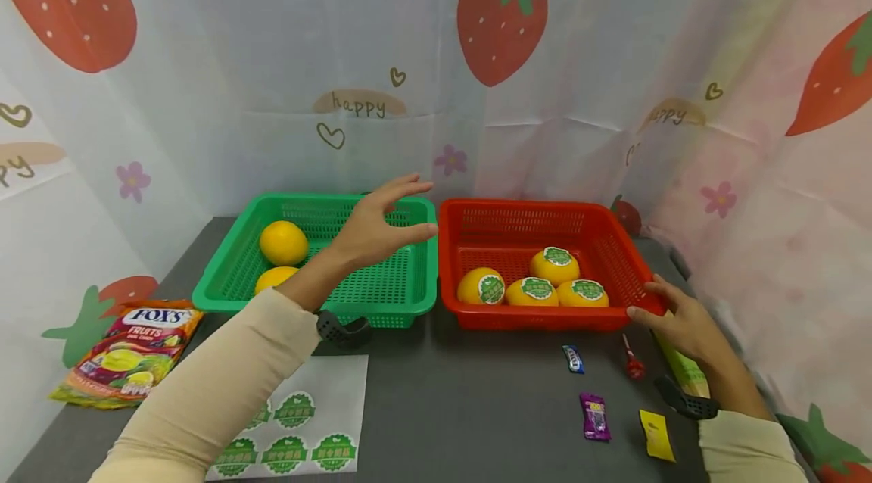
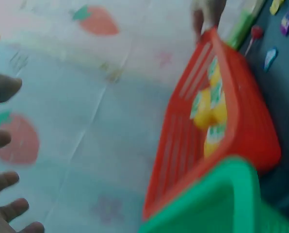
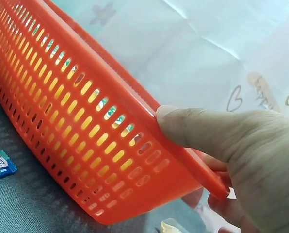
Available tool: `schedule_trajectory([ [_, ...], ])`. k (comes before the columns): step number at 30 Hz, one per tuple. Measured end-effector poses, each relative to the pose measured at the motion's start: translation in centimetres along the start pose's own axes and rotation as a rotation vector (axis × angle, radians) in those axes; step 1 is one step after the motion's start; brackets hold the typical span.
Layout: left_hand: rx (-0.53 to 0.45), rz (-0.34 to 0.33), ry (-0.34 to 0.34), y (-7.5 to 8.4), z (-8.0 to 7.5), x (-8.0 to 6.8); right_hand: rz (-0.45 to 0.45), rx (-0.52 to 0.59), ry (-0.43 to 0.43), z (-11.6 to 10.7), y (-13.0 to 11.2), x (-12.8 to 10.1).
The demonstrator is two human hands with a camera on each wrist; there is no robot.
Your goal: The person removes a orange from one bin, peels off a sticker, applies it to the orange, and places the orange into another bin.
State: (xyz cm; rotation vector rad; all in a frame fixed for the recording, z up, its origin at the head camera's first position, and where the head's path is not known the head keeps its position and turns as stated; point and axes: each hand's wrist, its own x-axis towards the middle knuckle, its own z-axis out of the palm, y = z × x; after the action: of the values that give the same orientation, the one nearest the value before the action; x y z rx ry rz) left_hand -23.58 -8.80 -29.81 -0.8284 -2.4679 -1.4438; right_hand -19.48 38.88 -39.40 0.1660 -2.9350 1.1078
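Note:
My left hand (image 1: pixel 381 229) is raised over the green basket (image 1: pixel 418 301), fingers spread and thumb apart, with nothing in it. Its fingertips also show at the edge of the left wrist view. My right hand (image 1: pixel 688 320) grips the front right corner of the red basket (image 1: pixel 531 320), the thumb (image 3: pixel 193 124) on top of the rim and fingers below it. Several oranges (image 1: pixel 555 265) bearing green-and-white stickers lie in the red basket. Two oranges (image 1: pixel 283 242) without visible stickers sit at the left of the green one, the nearer partly hidden by my left arm.
A sheet of round green stickers (image 1: pixel 295 410) lies at front left, partly under my sleeve. Left of it is a Fox's candy bag (image 1: pixel 129 354). Right of centre are a blue candy (image 1: pixel 573 359), purple candy (image 1: pixel 596 416), yellow packet (image 1: pixel 657 435) and red lollipop (image 1: pixel 634 368). A curtain hangs behind.

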Motion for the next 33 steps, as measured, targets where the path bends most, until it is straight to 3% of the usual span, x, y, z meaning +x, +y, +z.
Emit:
schedule_trajectory([
  [8,0.05,0.021,0.155,-4.0,-5.3,-5.8,0.021,0.015,0.015,0.2,0.1,-0.1],
  [16,0.094,-0.081,0.26,-7.8,-9.3,-11.4,0.026,0.024,0.015,0.3,-0.1,0.0],
  [25,0.248,-0.233,0.275,-10.8,-12.9,-15.6,0.02,0.029,0.002,0.3,-0.1,0.1],
  [30,0.296,-0.274,0.255,-13.3,-13.7,-17.2,0.018,-0.017,0.01,-0.2,-0.6,0.3],
  [33,0.309,-0.288,0.234,-14.4,-13.7,-18.3,0.018,-0.039,0.024,-0.9,-2.0,0.3],
])
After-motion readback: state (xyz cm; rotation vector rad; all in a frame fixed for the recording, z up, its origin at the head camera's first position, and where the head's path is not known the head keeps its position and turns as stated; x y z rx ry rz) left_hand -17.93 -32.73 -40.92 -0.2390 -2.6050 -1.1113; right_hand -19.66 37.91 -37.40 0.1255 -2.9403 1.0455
